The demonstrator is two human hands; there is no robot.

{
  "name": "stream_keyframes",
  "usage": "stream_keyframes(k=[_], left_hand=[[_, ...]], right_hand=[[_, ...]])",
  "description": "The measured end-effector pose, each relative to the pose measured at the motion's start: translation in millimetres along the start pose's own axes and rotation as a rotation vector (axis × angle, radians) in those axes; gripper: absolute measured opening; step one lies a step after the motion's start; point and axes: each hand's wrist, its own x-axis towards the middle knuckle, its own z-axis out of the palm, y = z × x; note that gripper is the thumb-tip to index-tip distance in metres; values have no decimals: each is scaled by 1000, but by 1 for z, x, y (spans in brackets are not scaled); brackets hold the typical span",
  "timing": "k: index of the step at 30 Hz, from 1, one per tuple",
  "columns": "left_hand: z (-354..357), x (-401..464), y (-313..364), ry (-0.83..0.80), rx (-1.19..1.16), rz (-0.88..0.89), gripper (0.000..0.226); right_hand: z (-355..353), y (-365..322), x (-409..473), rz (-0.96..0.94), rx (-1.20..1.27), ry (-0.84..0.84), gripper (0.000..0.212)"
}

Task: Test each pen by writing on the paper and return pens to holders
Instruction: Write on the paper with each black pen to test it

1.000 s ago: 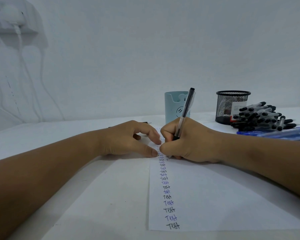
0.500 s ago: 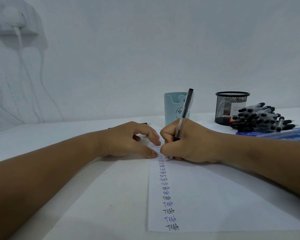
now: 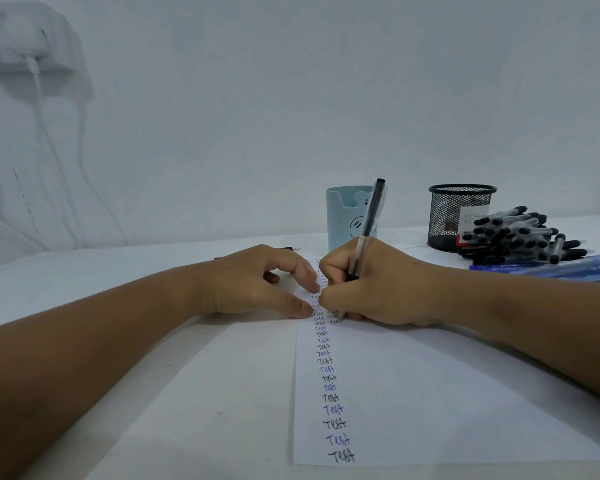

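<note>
Pinched in the right hand [image 3: 378, 282], grip curled tight round a clear-barrelled black-capped pen [image 3: 366, 230], tip down on the white sheet of paper [image 3: 447, 393]. Left hand [image 3: 257, 282] spread loose, fingertips pressing the sheet's left edge flat against the white tabletop [image 3: 187, 375].

Since a second ago: barely a shift. Same pose of both hands, pen leaning a shade differently, tip working at the same spot near the sheet's far end. A second column of small black "Test" words now just showing beside the first long column [image 3: 329, 379], right at the knuckles. Likely mid-word on one more trial, so this pen not yet proven and not yet returned.

Waiting beyond: pale blue plastic holder with a cartoon face [image 3: 343, 216], directly behind the pen; black wire-mesh holder [image 3: 454, 216] further right; heap of black-capped pens [image 3: 520, 237] lying against it; blue pens [image 3: 551, 268] at the right edge, blurred and cut off. Large pile outside the holders, so, by the look of it, plenty of testing left.

Hidden: pen tip and fresh stroke, under the right fist. Contents of both holders not visible from this angle. Topmost words too small to read. Thin dark object behind the left hand [image 3: 288, 248], unidentifiable.
</note>
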Motion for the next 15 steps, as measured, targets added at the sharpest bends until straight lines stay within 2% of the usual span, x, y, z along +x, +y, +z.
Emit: stream_keyframes(k=[8, 10, 13, 15], left_hand=[[1, 0, -1, 3, 0, -6, 45], [1, 0, -1, 8, 8, -1, 41], [1, -1, 0, 17, 1, -22, 33], [0, -1, 0, 19, 5, -32, 32]], right_hand=[[0, 0, 0, -33, -69, 25, 38], [2, 2, 1, -32, 51, 73, 44], [0, 2, 2, 76, 347, 183, 51], [-4, 3, 7, 57, 346, 256, 53]])
